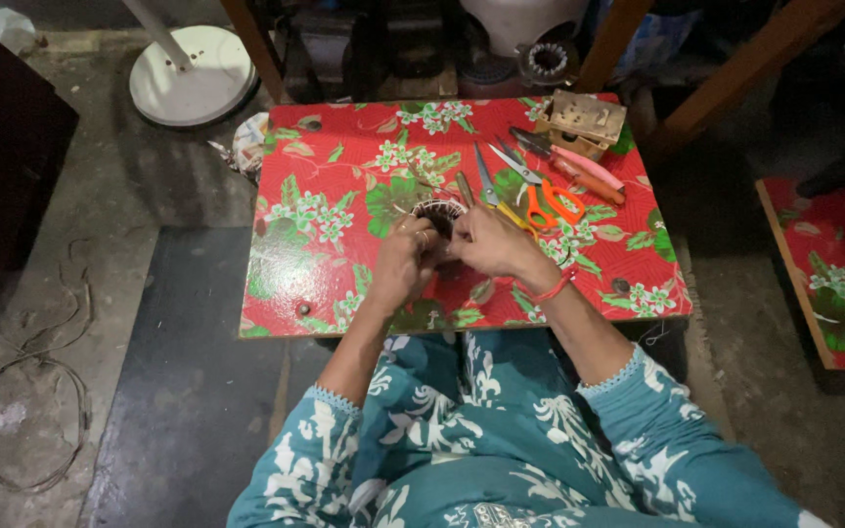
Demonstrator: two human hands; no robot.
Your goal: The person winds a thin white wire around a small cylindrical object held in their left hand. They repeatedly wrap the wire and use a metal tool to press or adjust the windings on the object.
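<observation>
While both forearms reach forward from teal patterned sleeves, the left hand and the right hand meet, fingers curled closed around a small round wound coil held just above the middle of the surface. That low surface wears a red floral covering, with orange-handled scissors, pliers and a small wooden box lying near its far right corner. Grey concrete floor surrounds it, a white round fan base standing beyond.
</observation>
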